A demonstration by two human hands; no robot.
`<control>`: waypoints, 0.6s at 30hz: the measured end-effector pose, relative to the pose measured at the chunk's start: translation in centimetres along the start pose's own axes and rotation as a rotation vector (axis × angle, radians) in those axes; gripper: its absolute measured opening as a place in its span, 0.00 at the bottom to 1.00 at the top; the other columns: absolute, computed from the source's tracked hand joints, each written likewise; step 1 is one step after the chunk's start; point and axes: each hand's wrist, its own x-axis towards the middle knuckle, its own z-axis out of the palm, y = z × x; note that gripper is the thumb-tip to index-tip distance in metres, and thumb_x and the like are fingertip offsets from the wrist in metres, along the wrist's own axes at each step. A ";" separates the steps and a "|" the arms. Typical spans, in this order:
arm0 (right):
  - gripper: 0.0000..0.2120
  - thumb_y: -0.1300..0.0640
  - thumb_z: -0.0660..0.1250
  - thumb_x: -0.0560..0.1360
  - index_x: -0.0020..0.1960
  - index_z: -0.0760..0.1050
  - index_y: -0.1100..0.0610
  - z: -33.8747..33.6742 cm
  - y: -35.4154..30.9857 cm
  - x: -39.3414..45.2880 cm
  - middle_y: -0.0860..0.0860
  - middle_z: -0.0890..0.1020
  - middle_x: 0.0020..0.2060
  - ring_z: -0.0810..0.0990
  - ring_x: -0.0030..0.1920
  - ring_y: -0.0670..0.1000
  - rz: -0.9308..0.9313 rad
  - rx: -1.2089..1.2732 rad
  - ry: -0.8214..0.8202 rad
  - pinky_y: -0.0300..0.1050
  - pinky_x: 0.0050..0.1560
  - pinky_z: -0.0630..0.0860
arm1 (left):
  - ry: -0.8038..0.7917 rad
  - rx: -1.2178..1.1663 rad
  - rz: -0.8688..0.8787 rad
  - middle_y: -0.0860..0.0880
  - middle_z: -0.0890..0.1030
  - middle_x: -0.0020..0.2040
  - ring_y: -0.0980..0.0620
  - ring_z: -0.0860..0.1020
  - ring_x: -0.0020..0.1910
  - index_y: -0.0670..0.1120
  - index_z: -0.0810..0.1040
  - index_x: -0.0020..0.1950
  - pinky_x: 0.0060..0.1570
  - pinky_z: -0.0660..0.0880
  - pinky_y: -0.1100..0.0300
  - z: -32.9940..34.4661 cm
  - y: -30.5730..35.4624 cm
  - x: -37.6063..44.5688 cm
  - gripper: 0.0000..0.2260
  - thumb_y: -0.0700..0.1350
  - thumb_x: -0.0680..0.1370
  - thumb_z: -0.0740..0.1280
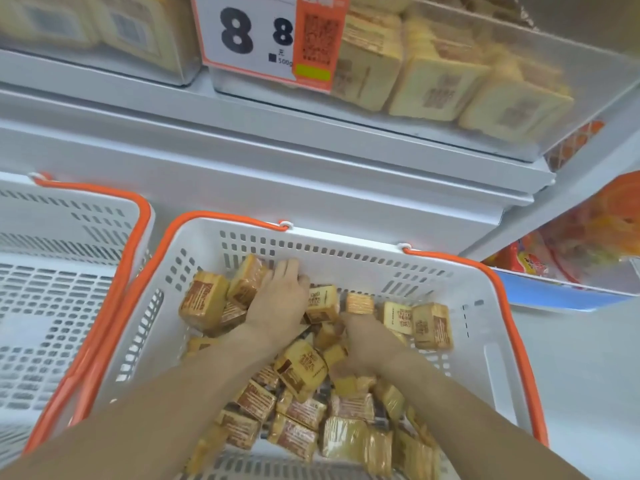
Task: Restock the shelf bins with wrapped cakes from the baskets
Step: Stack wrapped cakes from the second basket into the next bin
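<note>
A white basket with orange handles (381, 259) sits in front of me, holding several wrapped cakes (301, 372) in yellow-brown wrappers. My left hand (278, 299) reaches into the far left of the pile, its fingers curled round a wrapped cake (246, 280). My right hand (363, 341) is down in the middle of the pile, gripping cakes that it mostly hides. Above, a clear shelf bin (519, 64) holds stacked wrapped cakes.
A second white basket (62, 271) with an orange handle stands at the left, showing only its bare mesh floor. A price sign (249, 36) hangs on the bin front. Another clear bin (104, 32) sits upper left. Orange packaged goods (571, 244) fill a lower shelf at right.
</note>
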 end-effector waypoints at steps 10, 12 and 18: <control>0.21 0.57 0.80 0.66 0.58 0.83 0.55 -5.3 2.1 -0.4 0.57 0.85 0.53 0.85 0.52 0.56 0.004 1.072 -0.177 0.56 0.53 0.81 | 0.070 -1.309 -0.226 0.52 0.84 0.47 0.53 0.82 0.46 0.52 0.77 0.52 0.46 0.80 0.57 -3.7 -1.5 -1.8 0.21 0.55 0.66 0.81; 0.25 0.55 0.78 0.66 0.60 0.81 0.61 -5.3 2.5 -0.7 0.61 0.83 0.55 0.84 0.51 0.59 -0.025 1.473 -0.267 0.53 0.49 0.81 | 0.012 -1.602 -0.361 0.51 0.85 0.52 0.47 0.83 0.55 0.49 0.80 0.56 0.54 0.81 0.50 -4.4 -1.7 -1.8 0.22 0.57 0.67 0.76; 0.33 0.47 0.81 0.65 0.63 0.75 0.61 -5.1 0.5 -0.4 0.59 0.78 0.45 0.77 0.36 0.54 -0.094 1.810 -0.325 0.42 0.27 0.76 | -0.251 -2.275 -0.502 0.45 0.81 0.39 0.48 0.81 0.35 0.43 0.79 0.50 0.37 0.79 0.53 -5.8 -1.3 -2.3 0.18 0.56 0.72 0.75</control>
